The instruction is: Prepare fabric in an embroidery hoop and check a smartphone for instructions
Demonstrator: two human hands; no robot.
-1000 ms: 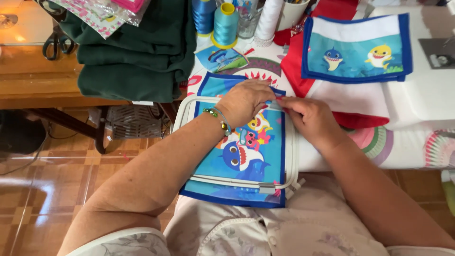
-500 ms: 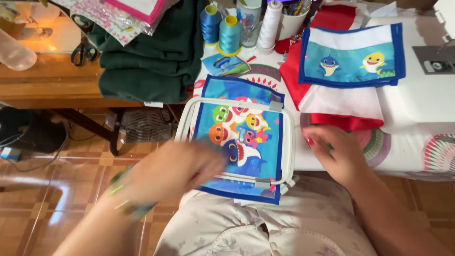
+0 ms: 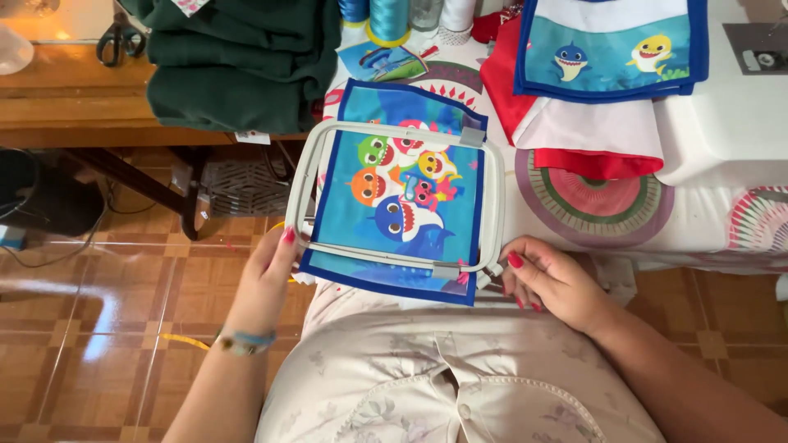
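Two bare forearms, no sleeves reaching the wrists. The left hand [image 3: 271, 262] has red-painted nails and a wrist stacked with thin bracelets [image 3: 244, 340] in blue, green and gold. The right hand [image 3: 552, 283] also has glossy red nails. The person wears a pale cream garment [image 3: 427, 369] with a faint floral print and stitched seams.

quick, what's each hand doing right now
Left hand: closed on the left edge of the embroidery hoop.
Right hand: fingers curled at the hoop's lower right corner, grip on it cannot be told.
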